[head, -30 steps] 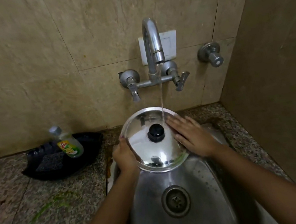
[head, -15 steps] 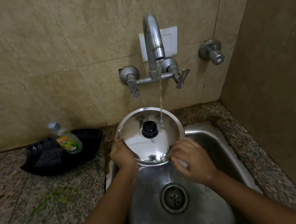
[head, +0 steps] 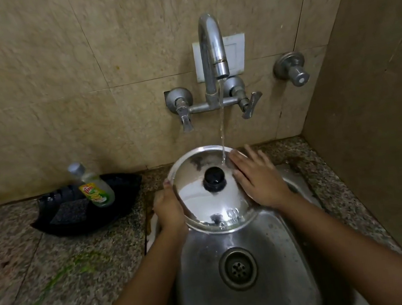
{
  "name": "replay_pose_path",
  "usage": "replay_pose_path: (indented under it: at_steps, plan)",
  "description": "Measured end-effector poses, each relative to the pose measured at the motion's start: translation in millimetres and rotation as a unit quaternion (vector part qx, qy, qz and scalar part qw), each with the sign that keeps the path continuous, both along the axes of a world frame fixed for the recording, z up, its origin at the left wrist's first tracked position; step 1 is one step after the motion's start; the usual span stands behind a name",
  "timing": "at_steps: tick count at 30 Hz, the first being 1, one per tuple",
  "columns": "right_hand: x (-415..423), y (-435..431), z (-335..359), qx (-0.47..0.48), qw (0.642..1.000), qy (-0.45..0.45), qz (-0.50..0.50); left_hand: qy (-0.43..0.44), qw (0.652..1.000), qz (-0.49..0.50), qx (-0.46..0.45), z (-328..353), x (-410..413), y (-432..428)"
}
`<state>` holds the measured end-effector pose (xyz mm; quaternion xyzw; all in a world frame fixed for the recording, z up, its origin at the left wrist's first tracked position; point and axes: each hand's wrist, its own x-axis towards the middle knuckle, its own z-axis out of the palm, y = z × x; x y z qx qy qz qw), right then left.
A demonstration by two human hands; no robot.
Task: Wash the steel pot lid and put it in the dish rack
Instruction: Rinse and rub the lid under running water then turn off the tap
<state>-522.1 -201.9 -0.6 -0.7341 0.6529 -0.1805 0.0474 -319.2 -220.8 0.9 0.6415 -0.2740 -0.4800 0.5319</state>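
The steel pot lid (head: pixel 199 199), round and shiny with a black knob in its middle, is tilted toward me over the sink (head: pixel 283 257). A thin stream from the tap (head: pixel 212 54) lands on the lid's upper right. My left hand (head: pixel 169 212) grips the lid's left rim. My right hand (head: pixel 258 177) lies flat with fingers spread on the lid's right side. No dish rack is in view.
A black tray (head: pixel 123 198) on the granite counter at the left holds a dish-soap bottle (head: pixel 94 186) and a dark scrub pad (head: pixel 69 211). A green smear runs across the counter (head: pixel 52 281). A side wall stands close at the right, with a separate valve (head: pixel 291 68).
My right hand has slid from the lid's lower edge back up to its upper right side. The lid is slightly more tilted and the water now hits nearer its right rim.
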Motion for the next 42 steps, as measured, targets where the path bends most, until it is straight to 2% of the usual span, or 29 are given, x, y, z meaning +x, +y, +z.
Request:
replay_pose_path:
  at_steps: [2, 5, 6, 10, 16, 19, 21, 24, 26, 28, 30, 32, 34, 35, 37, 39, 40, 41, 42]
  plan:
    - [5.9, -24.4, 8.9, 0.025, 0.996, -0.012, 0.082, -0.024, 0.998, -0.056, -0.004, 2.9, -4.3, 2.9]
    - [-1.7, -34.6, 11.2, 0.036, 0.982, -0.013, 0.185, -0.03, 0.996, -0.085, -0.01, 5.3, -0.7, -1.1]
    - [-9.8, -33.8, 9.6, 0.029, 0.983, -0.011, 0.181, -0.031, 0.996, -0.085, -0.013, 4.2, 2.4, -3.6]
    - [-13.0, -3.1, -0.9, -0.011, 0.999, -0.01, 0.038, -0.004, 0.999, -0.039, 0.003, 2.9, 2.6, -8.4]
    - [1.3, 64.8, -32.9, -0.024, 0.991, -0.017, 0.133, -0.021, 0.998, -0.057, 0.002, -0.1, -6.7, 0.0]
    - [-14.0, 72.7, -37.8, -0.047, 0.968, 0.069, 0.237, -0.006, 0.997, -0.077, 0.016, -5.9, 2.8, 3.9]
    - [-15.9, 67.3, -38.9, -0.083, 0.956, 0.084, 0.267, 0.044, 0.994, -0.086, 0.051, -11.0, 7.4, 4.3]
    - [-8.7, 55.8, -21.9, -0.133, 0.949, -0.006, 0.286, 0.093, 0.976, -0.134, 0.144, -19.1, 19.7, 5.7]
    - [-0.1, 49.6, -3.5, -0.126, 0.953, -0.067, 0.269, 0.098, 0.953, -0.188, 0.218, -24.6, 35.2, 9.1]
    - [9.8, 45.5, 6.8, -0.082, 0.969, -0.127, 0.196, 0.053, 0.926, -0.266, 0.263, -29.8, 46.9, 16.4]
    - [17.6, 40.0, 7.5, -0.019, 0.965, -0.24, 0.105, 0.037, 0.916, -0.302, 0.26, -40.9, 53.4, 22.6]
    - [21.9, 32.7, 3.8, 0.045, 0.909, -0.412, 0.041, 0.13, 0.925, -0.3, 0.194, -52.5, 56.8, 27.9]
    - [21.6, 26.6, -1.9, 0.095, 0.839, -0.535, -0.028, 0.237, 0.923, -0.281, 0.115, -56.9, 60.0, 34.2]
    - [20.1, 23.9, -6.6, 0.124, 0.811, -0.568, -0.063, 0.258, 0.921, -0.277, 0.089, -56.3, 61.7, 37.0]
    - [19.9, 21.3, -15.4, 0.174, 0.784, -0.584, -0.12, 0.236, 0.932, -0.264, 0.078, -56.7, 62.7, 41.6]
    - [25.9, 19.2, -24.7, 0.187, 0.79, -0.562, -0.158, 0.197, 0.949, -0.235, 0.076, -55.2, 59.7, 43.6]
    - [30.6, 17.9, -28.4, 0.175, 0.811, -0.531, -0.174, 0.175, 0.958, -0.216, 0.073, -52.2, 56.0, 44.0]
    - [35.2, 16.4, -31.5, 0.153, 0.856, -0.459, -0.183, 0.161, 0.965, -0.196, 0.062, -52.7, 52.1, 43.2]
    - [38.5, 14.9, -36.0, 0.125, 0.919, -0.328, -0.179, 0.143, 0.973, -0.175, 0.054, -51.0, 47.4, 43.3]
